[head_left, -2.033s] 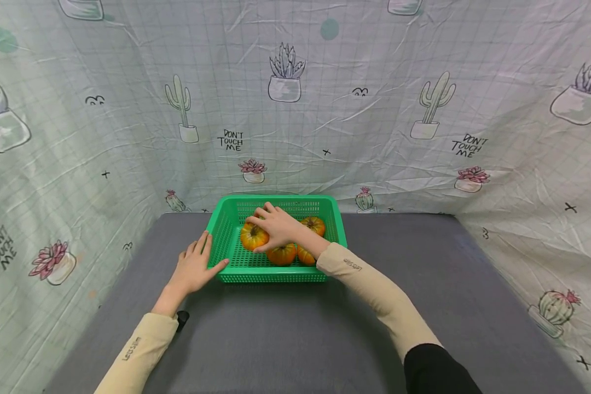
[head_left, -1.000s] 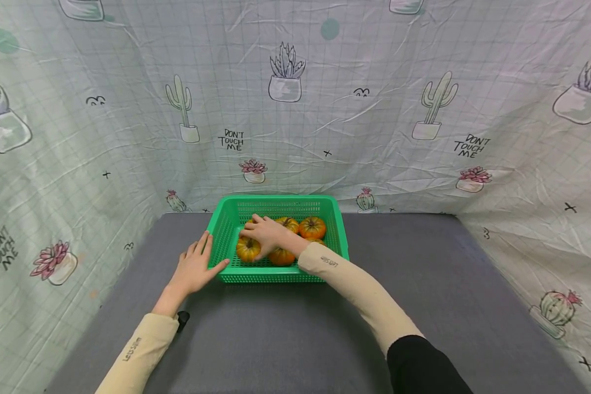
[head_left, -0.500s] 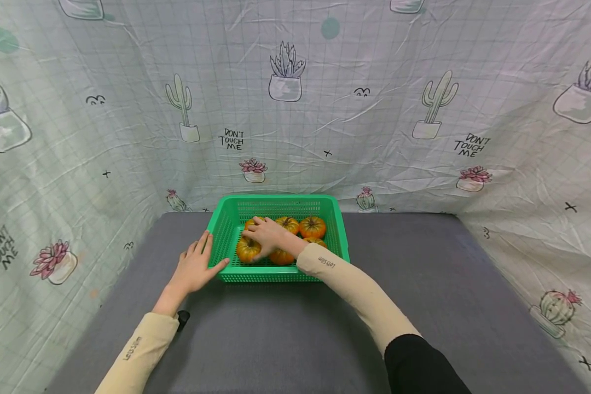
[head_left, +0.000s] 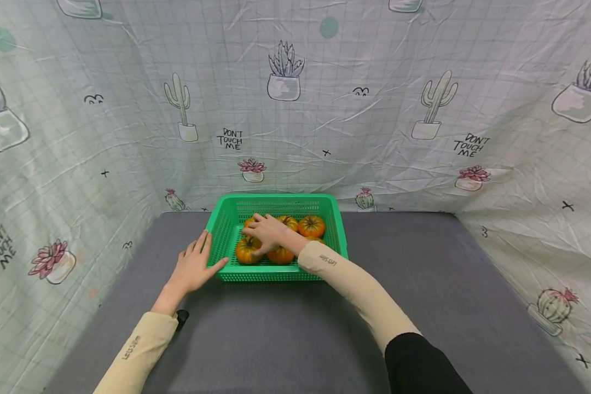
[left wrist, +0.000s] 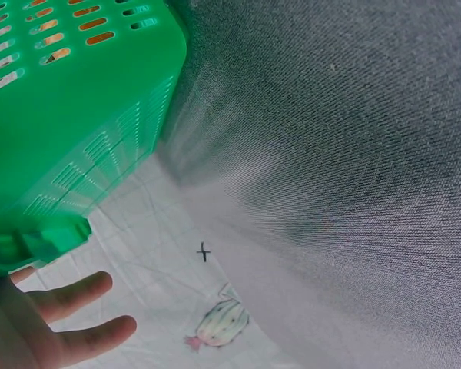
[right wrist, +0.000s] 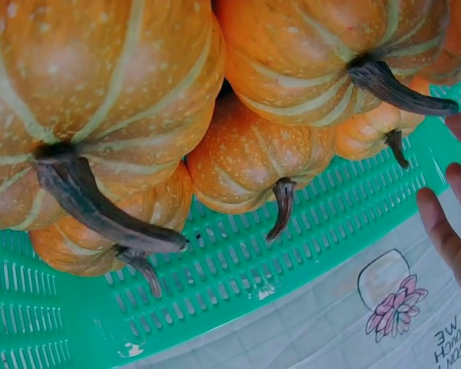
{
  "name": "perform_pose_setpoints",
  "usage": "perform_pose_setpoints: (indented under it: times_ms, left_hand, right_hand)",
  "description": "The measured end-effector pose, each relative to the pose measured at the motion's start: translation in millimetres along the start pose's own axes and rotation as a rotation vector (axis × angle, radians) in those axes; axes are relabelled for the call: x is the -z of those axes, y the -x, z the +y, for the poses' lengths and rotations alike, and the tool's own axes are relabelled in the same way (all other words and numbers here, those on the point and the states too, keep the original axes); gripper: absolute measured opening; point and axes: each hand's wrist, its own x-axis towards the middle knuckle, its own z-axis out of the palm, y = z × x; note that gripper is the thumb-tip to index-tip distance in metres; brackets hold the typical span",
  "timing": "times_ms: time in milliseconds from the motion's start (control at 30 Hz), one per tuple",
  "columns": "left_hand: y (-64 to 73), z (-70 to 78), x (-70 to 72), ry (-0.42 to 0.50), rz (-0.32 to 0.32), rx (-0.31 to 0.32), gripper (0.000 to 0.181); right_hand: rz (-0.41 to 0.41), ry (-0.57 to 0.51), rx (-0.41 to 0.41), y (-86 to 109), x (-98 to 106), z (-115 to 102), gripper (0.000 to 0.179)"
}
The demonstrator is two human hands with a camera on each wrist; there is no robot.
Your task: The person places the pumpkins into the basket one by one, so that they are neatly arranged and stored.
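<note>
Several small orange pumpkins with pale green stripes and dark stems sit in a green plastic basket; one pumpkin is at the front left, another at the back right. My right hand is over the left part of the basket, fingers spread above the pumpkins and holding none. Its fingers look loosely extended in the right wrist view, beside a pumpkin stem. At the basket's left rim rests my left hand, thumb toward the front corner, fingers straight. My right hand and sleeve partly hide some pumpkins.
The basket stands on a dark grey cloth-covered table, close to its back edge. A pale curtain with cactus drawings hangs behind and at both sides. A small black object is at my left wrist.
Over two seconds the left front pumpkin has shifted toward me and slightly left, and my right hand has moved slightly toward me, uncovering pumpkins behind it. My left hand has stayed put.
</note>
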Motion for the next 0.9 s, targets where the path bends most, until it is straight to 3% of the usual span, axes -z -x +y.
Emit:
perform_pose_setpoints:
  times_ms: [233, 533, 900]
  left_hand:
    - [-1.4, 1.2, -0.8, 0.008, -0.007, 0.0, 0.089]
    - [-2.6, 0.2, 0.3, 0.014, -0.004, -0.015, 0.089]
    - [2.8, -0.2, 1.3, 0.012, 0.025, -0.013, 0.087]
  right_hand:
    - [0.002, -0.078, -0.02, 10.1, 10, 8, 0.064]
    - [0.099, -0.118, -0.006, 33.9, 37, 19, 0.055]
    - [0.073, -0.118, 0.02, 91.6, 66, 17, 0.052]
